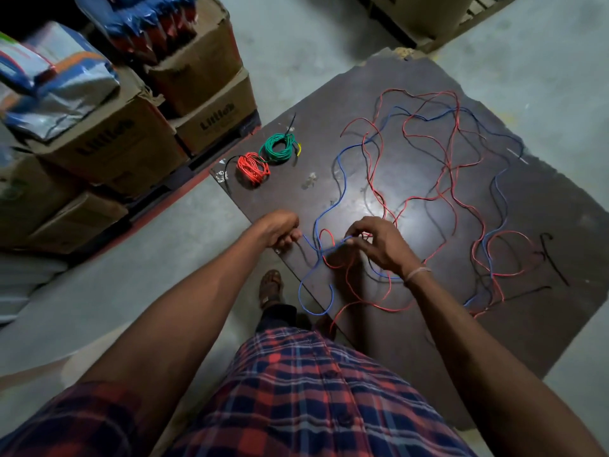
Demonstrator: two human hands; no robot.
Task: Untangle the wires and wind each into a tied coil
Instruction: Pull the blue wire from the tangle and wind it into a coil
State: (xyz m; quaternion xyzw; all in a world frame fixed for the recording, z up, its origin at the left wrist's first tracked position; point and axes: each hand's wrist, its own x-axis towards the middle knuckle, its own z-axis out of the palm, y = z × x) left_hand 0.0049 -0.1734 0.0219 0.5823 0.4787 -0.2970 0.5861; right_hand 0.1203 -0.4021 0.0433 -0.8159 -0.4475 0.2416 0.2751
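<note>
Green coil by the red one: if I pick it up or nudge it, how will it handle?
The green coil probably lifts as one bundle, since it looks tied with its turns packed together. It looks light and floppy, being thin wire. Lying flat on the board, it should slide, not roll, and may bump the red coil touching it.

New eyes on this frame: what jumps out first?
The sprawl of loose red and blue wires across the dark board. At its near edge, the right hand pinches a blue strand while the left hand is curled. Far-left lie two finished coils, red coil and green coil.
</note>
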